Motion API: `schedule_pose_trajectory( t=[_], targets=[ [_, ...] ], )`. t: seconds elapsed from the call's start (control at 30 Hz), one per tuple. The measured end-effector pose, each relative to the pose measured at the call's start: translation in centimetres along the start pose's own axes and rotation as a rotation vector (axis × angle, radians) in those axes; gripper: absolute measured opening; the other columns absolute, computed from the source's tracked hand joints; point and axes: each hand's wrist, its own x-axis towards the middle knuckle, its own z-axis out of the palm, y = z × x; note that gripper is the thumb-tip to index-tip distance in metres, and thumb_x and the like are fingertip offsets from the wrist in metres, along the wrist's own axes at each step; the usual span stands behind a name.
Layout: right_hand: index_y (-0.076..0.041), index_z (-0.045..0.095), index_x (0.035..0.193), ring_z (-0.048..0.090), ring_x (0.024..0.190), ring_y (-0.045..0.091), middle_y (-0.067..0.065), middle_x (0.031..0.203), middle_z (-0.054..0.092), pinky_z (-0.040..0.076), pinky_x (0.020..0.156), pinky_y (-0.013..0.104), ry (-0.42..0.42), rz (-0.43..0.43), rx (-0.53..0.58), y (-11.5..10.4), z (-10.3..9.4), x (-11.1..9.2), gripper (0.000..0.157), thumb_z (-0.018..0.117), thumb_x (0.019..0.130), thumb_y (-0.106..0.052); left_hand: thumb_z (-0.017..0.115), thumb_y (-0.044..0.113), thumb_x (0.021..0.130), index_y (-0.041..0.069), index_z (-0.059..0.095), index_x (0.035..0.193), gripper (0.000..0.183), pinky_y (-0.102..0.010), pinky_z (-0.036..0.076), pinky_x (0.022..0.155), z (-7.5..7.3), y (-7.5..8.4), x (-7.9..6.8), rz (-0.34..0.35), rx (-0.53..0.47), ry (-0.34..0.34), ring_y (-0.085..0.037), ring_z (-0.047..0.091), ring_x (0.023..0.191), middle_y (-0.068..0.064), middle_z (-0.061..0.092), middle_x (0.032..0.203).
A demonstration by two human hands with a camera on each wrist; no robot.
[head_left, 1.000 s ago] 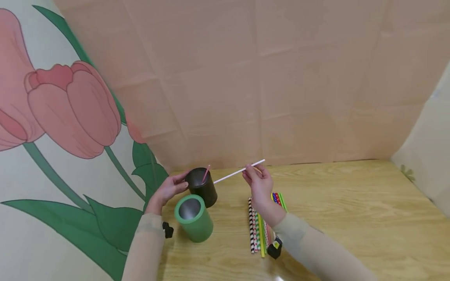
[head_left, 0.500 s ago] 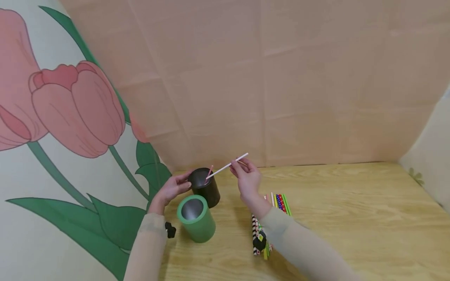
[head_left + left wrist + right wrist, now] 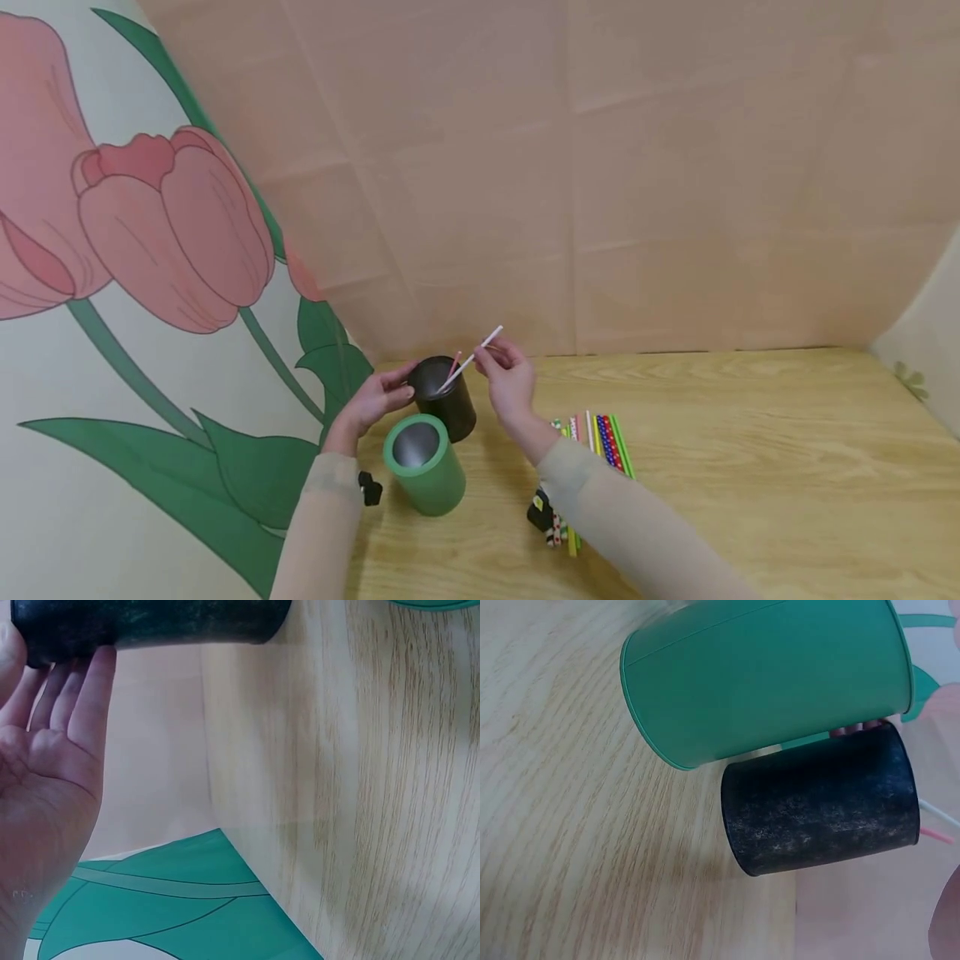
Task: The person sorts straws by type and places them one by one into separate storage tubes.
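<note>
A black cup point(image 3: 453, 417) stands on the table, a pink straw point(image 3: 455, 362) leaning inside it. My left hand point(image 3: 371, 402) holds that cup near its rim, thumb on the near side and fingers point(image 3: 91, 712) round the far side. Between thumb and fingertips, my right hand point(image 3: 510, 387) pinches a white straw point(image 3: 491, 336). The straw slants, its lower end inside the black cup's mouth. Right beside, nearer to me, is a green cup point(image 3: 429, 487) with nothing visible in it. Only an edge of the right hand point(image 3: 946, 922) shows in the right wrist view.
Several patterned and plain straws point(image 3: 611, 437) lie side by side under my right forearm, which hides part of them. The wooden table point(image 3: 765, 467) meets a pinkish-brown covered wall point(image 3: 675, 208) behind. A wall with painted tulips point(image 3: 150, 242) rises close on the left.
My right hand has moved left with the white straw, bringing its lower end from outside the black cup into its mouth. The left hand keeps its hold on the cup.
</note>
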Motion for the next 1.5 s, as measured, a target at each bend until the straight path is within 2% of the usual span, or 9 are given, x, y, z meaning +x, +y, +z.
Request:
schedule_pose_trajectory(
  t=[0.2, 0.37, 0.6, 0.8, 0.97, 1.03, 1.17, 1.3, 1.5],
  targets=[
    [0.004, 0.078, 0.113, 0.077, 0.084, 0.019, 0.017, 0.099, 0.079, 0.065, 0.082, 0.041, -0.036, 0.017, -0.059, 0.5, 0.3, -0.2, 0.017, 0.080, 0.096, 0.000, 0.065, 0.011, 0.108, 0.008, 0.043, 0.164, 0.060, -0.044, 0.054, 0.107, 0.4, 0.2, 0.1, -0.008, -0.007, 0.003, -0.036, 0.057, 0.138, -0.021, 0.040, 0.166],
    [0.005, 0.079, 0.121, 0.078, 0.095, 0.031, 0.022, 0.113, 0.077, 0.061, 0.091, 0.050, -0.065, 0.062, -0.094, 0.6, -0.1, -0.5, 0.023, 0.076, 0.100, -0.004, 0.066, 0.009, 0.108, 0.007, 0.043, 0.163, 0.060, -0.044, 0.054, 0.107, 0.6, 0.0, 0.3, 0.007, -0.028, -0.021, -0.037, 0.055, 0.140, -0.021, 0.042, 0.166],
    [0.001, 0.076, 0.129, 0.074, 0.109, 0.039, 0.021, 0.123, 0.075, 0.063, 0.087, 0.032, -0.027, 0.110, -0.146, 0.6, -1.4, -0.1, 0.028, 0.072, 0.104, -0.011, 0.064, 0.008, 0.108, 0.004, 0.041, 0.164, 0.060, -0.043, 0.053, 0.108, 0.5, -0.1, 0.5, 0.017, -0.046, -0.038, -0.038, 0.054, 0.141, -0.023, 0.039, 0.167],
    [0.004, 0.076, 0.128, 0.077, 0.101, 0.033, 0.024, 0.117, 0.076, 0.063, 0.089, 0.038, 0.008, 0.109, -0.089, 0.3, -2.1, 0.4, 0.028, 0.073, 0.104, -0.009, 0.062, 0.007, 0.109, 0.002, 0.039, 0.164, 0.060, -0.045, 0.052, 0.109, 0.1, 0.1, 0.2, 0.009, -0.053, -0.039, -0.040, 0.052, 0.142, -0.025, 0.037, 0.167],
    [0.005, 0.075, 0.127, 0.077, 0.101, 0.032, 0.021, 0.114, 0.077, 0.063, 0.087, 0.034, 0.018, 0.109, -0.089, 0.2, -2.5, 0.7, 0.029, 0.073, 0.104, -0.011, 0.062, 0.005, 0.109, 0.001, 0.039, 0.164, 0.060, -0.051, 0.048, 0.112, 0.0, 0.0, 0.2, 0.018, -0.070, -0.051, -0.043, 0.049, 0.143, -0.026, 0.036, 0.167],
    [0.006, 0.075, 0.126, 0.076, 0.104, 0.035, 0.019, 0.111, 0.078, 0.063, 0.086, 0.033, 0.021, 0.109, -0.089, 0.2, -2.7, 0.7, 0.028, 0.073, 0.104, -0.011, 0.062, 0.005, 0.109, 0.001, 0.038, 0.164, 0.060, -0.051, 0.048, 0.112, 0.0, 0.0, 0.2, 0.022, -0.065, -0.052, -0.043, 0.049, 0.144, -0.026, 0.035, 0.167],
    [0.008, 0.074, 0.124, 0.076, 0.099, 0.028, 0.017, 0.108, 0.077, 0.063, 0.087, 0.033, 0.013, 0.105, -0.085, 0.0, -3.2, 1.1, 0.026, 0.073, 0.104, -0.009, 0.062, 0.006, 0.109, 0.002, 0.038, 0.164, 0.061, -0.047, 0.050, 0.110, 0.0, 0.1, 0.3, 0.016, -0.064, -0.050, -0.042, 0.049, 0.144, -0.025, 0.035, 0.168],
    [0.010, 0.070, 0.129, 0.073, 0.094, 0.012, 0.024, 0.119, 0.073, 0.062, 0.091, 0.032, -0.029, 0.124, -0.120, -0.6, -4.7, 1.5, 0.033, 0.072, 0.104, -0.012, 0.061, 0.005, 0.109, 0.003, 0.039, 0.164, 0.060, -0.042, 0.052, 0.108, -0.1, 0.0, 0.5, 0.004, -0.074, -0.043, -0.040, 0.050, 0.144, -0.023, 0.035, 0.168],
    [0.004, 0.065, 0.139, 0.070, 0.105, 0.013, 0.018, 0.130, 0.068, 0.058, 0.101, 0.036, -0.143, 0.174, -0.223, -2.4, -9.2, 1.9, 0.039, 0.068, 0.108, -0.020, 0.061, 0.005, 0.109, 0.004, 0.039, 0.165, 0.060, -0.043, 0.052, 0.109, 0.2, 0.2, 0.5, -0.002, -0.073, -0.037, -0.040, 0.049, 0.145, -0.023, 0.035, 0.169]
  ],
)
